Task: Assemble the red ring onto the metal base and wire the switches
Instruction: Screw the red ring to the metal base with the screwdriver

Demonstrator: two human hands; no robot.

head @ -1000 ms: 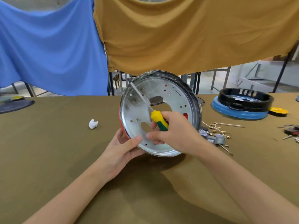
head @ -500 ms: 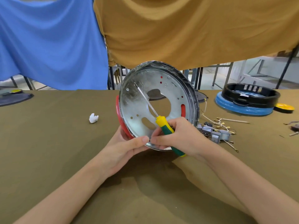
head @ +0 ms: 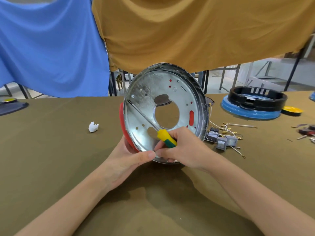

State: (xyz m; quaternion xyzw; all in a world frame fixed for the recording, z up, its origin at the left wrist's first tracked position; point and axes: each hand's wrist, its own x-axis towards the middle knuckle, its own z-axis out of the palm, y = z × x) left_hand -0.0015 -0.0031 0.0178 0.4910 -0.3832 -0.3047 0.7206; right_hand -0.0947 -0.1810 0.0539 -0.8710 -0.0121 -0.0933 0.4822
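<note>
Head view shows the screwing step: left hand (head: 126, 160) grips the metal base (head: 146, 106) and red ring (head: 122, 116), right hand (head: 185, 150) clasps the screwdriver (head: 166, 137), whose tip next needs seating in the base's upper-left rim screw (head: 132, 96).

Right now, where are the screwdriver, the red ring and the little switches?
screwdriver (head: 166, 137), head view, yellow-green handle.
red ring (head: 121, 114), head view, left edge behind the base.
switches (head: 221, 142), head view, grey switch body.

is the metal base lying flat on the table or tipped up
Tipped up: the metal base stands on its lower edge, face toward the camera, held by the left hand.
</note>
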